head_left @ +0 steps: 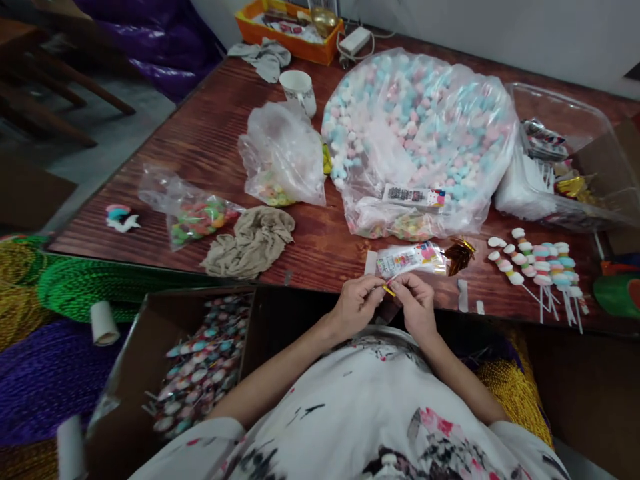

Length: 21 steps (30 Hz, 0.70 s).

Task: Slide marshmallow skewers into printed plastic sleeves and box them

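At the near edge of the dark wooden surface, the person's left hand and right hand meet, fingertips pinched together around a small yellow piece. Both hands' grip looks closed on it (whether it is candy or a tie, I can't tell from where I stand). Just beyond lie printed clear bags and a fan of gold strips.

I'd judge the work well under way: a cardboard box below the edge holds a deep pile of sweets on sticks, many apparently wrapped. To the right, marshmallow skewers lie in a row, seemingly unwrapped and left to do. Plenty of stock remains, with a huge bag of pastel marshmallows and a smaller bag of bright candies.

Further back stand a white mug and an orange tray, and a tan rag lies crumpled nearer. Around the surface, shiny green strands and purple strands crowd the left, with wooden legs on the grey floor behind.
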Each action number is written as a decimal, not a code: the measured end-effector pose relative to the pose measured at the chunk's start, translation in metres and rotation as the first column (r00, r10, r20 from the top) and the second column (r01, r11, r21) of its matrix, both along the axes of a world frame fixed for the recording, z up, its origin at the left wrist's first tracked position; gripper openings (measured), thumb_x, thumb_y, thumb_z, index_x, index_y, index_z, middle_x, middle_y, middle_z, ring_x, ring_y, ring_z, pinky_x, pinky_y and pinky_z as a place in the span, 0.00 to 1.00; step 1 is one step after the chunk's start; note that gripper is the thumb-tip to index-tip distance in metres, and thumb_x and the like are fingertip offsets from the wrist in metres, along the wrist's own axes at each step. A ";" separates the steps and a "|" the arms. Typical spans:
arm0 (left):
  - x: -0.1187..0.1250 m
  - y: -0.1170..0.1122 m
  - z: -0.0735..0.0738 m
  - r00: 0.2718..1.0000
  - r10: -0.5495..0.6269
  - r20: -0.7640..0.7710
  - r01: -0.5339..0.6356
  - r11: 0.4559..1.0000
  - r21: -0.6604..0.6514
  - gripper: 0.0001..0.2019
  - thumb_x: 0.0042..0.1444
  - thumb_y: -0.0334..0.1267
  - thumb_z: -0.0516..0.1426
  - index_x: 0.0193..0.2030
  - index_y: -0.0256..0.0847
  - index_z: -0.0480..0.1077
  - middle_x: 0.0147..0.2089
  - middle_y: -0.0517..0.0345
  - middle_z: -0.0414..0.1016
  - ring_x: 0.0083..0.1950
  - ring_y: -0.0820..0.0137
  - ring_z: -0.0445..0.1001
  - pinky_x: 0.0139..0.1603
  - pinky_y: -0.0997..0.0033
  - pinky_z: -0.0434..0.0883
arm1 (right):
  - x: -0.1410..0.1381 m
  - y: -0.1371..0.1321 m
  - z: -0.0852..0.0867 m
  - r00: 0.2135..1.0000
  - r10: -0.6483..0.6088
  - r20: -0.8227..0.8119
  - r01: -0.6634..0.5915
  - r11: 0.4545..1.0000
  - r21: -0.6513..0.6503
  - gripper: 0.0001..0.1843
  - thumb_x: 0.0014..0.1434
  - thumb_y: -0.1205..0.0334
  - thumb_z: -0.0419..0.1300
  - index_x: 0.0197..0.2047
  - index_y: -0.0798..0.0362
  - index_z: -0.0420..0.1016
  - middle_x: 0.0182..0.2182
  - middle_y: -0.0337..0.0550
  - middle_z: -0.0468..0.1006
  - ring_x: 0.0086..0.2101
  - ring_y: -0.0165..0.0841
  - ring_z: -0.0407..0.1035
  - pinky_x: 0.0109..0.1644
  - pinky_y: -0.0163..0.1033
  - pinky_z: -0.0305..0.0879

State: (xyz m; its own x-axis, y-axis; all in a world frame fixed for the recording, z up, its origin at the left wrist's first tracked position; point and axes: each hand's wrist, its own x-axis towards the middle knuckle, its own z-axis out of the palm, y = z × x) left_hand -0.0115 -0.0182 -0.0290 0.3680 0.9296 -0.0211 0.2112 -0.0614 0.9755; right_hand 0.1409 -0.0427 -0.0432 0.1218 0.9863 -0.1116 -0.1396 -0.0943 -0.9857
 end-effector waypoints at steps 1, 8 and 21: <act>0.000 0.001 0.000 0.998 0.034 0.060 -0.027 0.993 -0.114 0.10 0.58 0.42 0.56 0.35 0.38 0.75 0.26 0.59 0.70 0.28 0.74 0.67 0.31 0.74 0.67 | 0.001 -0.001 0.002 1.000 -0.021 0.017 0.020 0.999 0.028 0.10 0.59 0.57 0.61 0.31 0.54 0.71 0.22 0.32 0.66 0.23 0.24 0.56 0.28 0.31 0.54; 0.007 0.001 -0.001 0.885 0.308 0.349 -0.056 0.815 -0.577 0.13 0.48 0.45 0.65 0.30 0.35 0.75 0.18 0.65 0.64 0.16 0.82 0.57 0.16 0.80 0.53 | -0.001 -0.014 0.009 0.940 -0.025 0.341 -0.030 0.987 0.156 0.08 0.53 0.60 0.66 0.35 0.53 0.74 0.29 0.38 0.74 0.27 0.27 0.66 0.31 0.33 0.64; 0.009 -0.006 -0.001 0.845 0.341 0.413 -0.083 0.845 -0.529 0.11 0.45 0.41 0.67 0.24 0.35 0.76 0.25 0.60 0.69 0.22 0.79 0.65 0.20 0.79 0.63 | 0.002 -0.005 0.005 0.989 0.147 -0.007 -0.147 0.982 -0.116 0.10 0.52 0.58 0.66 0.25 0.54 0.74 0.17 0.32 0.69 0.19 0.23 0.60 0.24 0.31 0.57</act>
